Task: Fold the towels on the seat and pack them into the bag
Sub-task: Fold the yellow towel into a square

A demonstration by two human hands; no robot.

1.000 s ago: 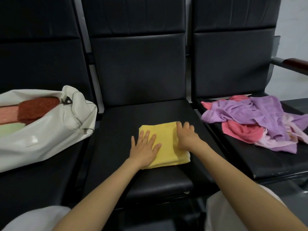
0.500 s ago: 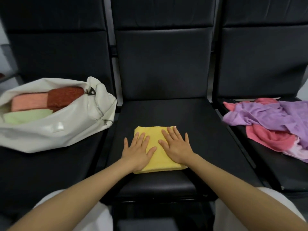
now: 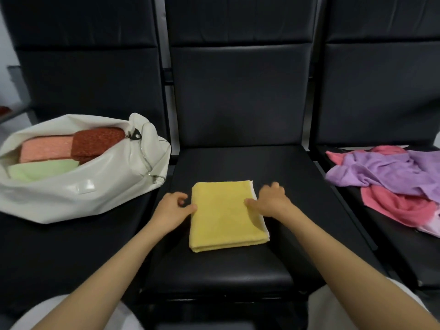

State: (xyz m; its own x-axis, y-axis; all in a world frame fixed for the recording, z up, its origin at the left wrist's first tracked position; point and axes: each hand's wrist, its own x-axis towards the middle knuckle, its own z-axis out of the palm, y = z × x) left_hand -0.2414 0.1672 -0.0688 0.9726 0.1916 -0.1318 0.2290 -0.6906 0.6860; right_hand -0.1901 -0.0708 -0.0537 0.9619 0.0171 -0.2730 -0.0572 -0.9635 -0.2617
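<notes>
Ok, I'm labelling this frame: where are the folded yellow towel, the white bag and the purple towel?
yellow towel (image 3: 226,213): head view, middle of its top face.
white bag (image 3: 78,194): head view, its front wall.
purple towel (image 3: 385,172): head view, its crumpled middle.

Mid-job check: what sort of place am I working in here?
Likely a waiting area or lounge, though I can't be sure: three black padded seats with high backs stand side by side in a row. A white bag sits on the left one, loose towels on the right.
</notes>
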